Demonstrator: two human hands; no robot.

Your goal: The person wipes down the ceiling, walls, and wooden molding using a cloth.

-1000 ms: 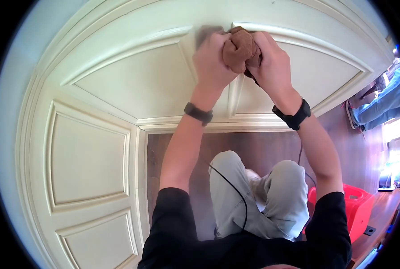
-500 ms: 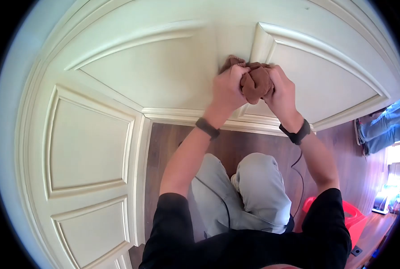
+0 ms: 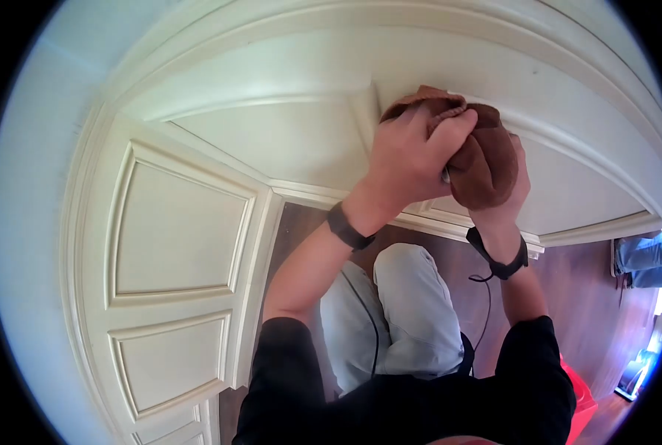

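A bunched brown cloth (image 3: pixel 485 167) is gripped between both hands in front of a cream panelled door (image 3: pixel 294 137). My left hand (image 3: pixel 412 156) is closed on the cloth's left side, with the thumb lying across its folds. On the right side, my right hand (image 3: pixel 520 185) holds the same cloth, its fingers mostly hidden behind the folds. Part of the cloth spreads above the left hand's knuckles, close to the raised moulding. Whether it touches the surface I cannot tell.
Another panelled cream section (image 3: pixel 179 222) stands to the left. Below are my bent knees in light trousers (image 3: pixel 420 311) on a dark wooden floor (image 3: pixel 568 289). A black cable (image 3: pixel 488 315) hangs near my right side. A red container (image 3: pixel 581 404) is at lower right; another person's jeans (image 3: pixel 642 256) show far right.
Both hands have shifted right with the cloth, which now shows larger and more opened out. My view has tilted and moved closer to the door.
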